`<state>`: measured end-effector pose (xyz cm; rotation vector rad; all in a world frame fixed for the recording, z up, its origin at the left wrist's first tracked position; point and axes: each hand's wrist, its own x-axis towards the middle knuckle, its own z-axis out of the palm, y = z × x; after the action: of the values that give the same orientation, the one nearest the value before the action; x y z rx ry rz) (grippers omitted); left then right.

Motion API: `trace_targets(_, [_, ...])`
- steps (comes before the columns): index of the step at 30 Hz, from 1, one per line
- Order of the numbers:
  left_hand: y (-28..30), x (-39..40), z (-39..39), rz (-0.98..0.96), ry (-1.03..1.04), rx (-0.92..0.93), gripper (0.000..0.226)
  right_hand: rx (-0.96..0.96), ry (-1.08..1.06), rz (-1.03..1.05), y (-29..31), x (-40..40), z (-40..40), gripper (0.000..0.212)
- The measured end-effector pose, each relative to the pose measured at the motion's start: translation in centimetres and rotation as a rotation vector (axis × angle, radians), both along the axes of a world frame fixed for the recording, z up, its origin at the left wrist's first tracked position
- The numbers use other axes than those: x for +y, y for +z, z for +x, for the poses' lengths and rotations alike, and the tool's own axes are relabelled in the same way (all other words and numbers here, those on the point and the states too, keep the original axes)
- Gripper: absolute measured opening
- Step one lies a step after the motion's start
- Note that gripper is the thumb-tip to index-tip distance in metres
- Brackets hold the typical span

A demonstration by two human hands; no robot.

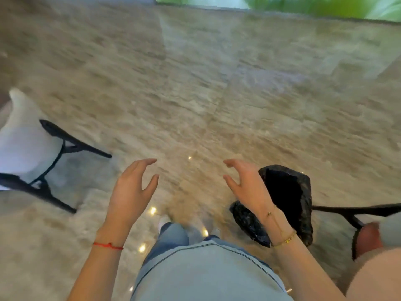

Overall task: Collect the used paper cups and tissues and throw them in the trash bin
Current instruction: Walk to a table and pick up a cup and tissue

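Currently, item one: your left hand, grip loose, fingers spread and gently curved, holding nothing and touching nothing. Item two: your right hand, grip likewise slack, fingers apart, nothing in it. Item three: trash bin, lined with a black bag, standing on the marbled floor just beside and partly behind your right wrist. Item four: a white chair with dark legs, far left. Picture blurred.

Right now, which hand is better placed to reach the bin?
Right. The right hand hovers open directly beside the black-lined bin, partly overlapping it in view. The left hand, also open and holding nothing, is farther off, nearer the white chair. No cups or tissues are visible.
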<state>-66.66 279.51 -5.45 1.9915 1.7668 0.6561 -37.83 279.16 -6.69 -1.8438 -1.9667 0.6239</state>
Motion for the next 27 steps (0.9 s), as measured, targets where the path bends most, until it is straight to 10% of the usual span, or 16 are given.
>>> trace_targets(27, [0.6,-24.7,-42.8,-0.060,0.968,-0.022,0.037,0.066,1.012,-0.003,-0.8,-1.5,-57.1,0.036])
